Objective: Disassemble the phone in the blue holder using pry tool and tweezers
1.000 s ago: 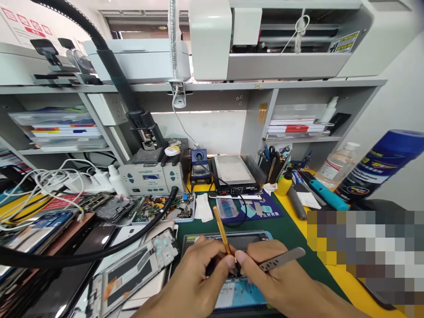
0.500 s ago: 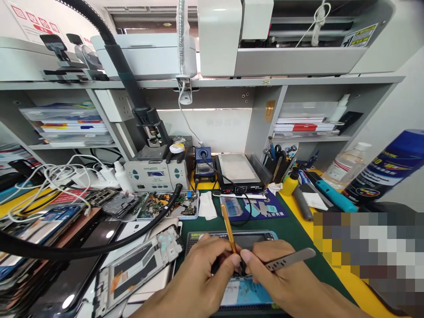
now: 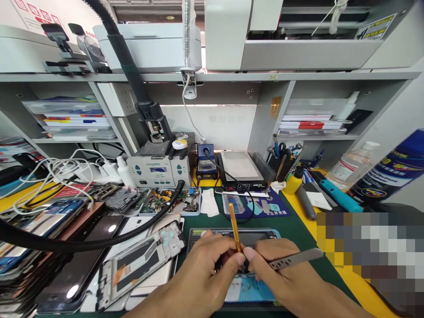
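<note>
Nearest the observer, both hands meet over an opened phone [image 3: 247, 289] lying flat on a dark ribbed work pad [image 3: 194, 235], at the near edge of the green bench mat [image 3: 300, 229]. The left hand [image 3: 202, 276] has its fingertips pinched round the lower end of a slim brass-coloured rod [image 3: 234, 232], which stands nearly upright. The right hand [image 3: 286, 282] grips flat steel tweezers [image 3: 294, 259], their blunt end pointing right. Both tool tips are hidden behind the thumbs.

Progress, as judged: the phone is already open, with pale blue inner surfaces exposed. Work on its interior appears mid-course; no part is seen lifted clear.

Just left of the pad lies a stripped phone frame [image 3: 142, 265], grey plastic with orange patches. A thick black hose [image 3: 99, 247], matt and smooth, curves across above it. Beyond, a shallow tray [image 3: 172, 204] holds small circuit boards.

Further back stand a boxy grey soldering station [image 3: 159, 170] and a flat metal-topped heating plate [image 3: 243, 167]. To the right, well apart, are a glossy blue spray can [image 3: 387, 172] and a clear plastic bottle [image 3: 351, 162]. A grey shelf [image 3: 232, 76] spans the rear, bearing pale machine housings.
</note>
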Action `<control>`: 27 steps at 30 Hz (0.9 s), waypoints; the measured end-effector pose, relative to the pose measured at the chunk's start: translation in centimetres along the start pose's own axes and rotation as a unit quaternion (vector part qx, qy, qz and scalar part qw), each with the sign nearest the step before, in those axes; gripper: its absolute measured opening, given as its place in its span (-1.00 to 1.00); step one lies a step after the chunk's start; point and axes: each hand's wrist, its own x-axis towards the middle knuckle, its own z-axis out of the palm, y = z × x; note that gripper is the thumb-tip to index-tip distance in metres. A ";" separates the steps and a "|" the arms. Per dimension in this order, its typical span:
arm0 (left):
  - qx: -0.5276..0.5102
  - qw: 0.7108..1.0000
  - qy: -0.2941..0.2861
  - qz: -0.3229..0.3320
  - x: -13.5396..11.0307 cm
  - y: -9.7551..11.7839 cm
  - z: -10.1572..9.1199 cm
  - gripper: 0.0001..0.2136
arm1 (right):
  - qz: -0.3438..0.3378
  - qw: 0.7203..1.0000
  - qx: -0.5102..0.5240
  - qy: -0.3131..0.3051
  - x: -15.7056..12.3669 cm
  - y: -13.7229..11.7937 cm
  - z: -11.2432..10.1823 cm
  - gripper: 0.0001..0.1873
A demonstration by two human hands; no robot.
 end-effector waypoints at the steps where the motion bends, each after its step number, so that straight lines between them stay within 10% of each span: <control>1: 0.000 1.000 -0.001 -0.001 0.0 0.0 0.0 -0.74 | -0.001 1.000 0.000 0.001 0.0 0.0 0.0 -0.51; 27: 0.022 0.999 0.025 0.009 0.1 -1.6 1.0 -0.71 | -0.013 1.000 -0.028 0.005 0.7 -1.4 -1.0 -0.55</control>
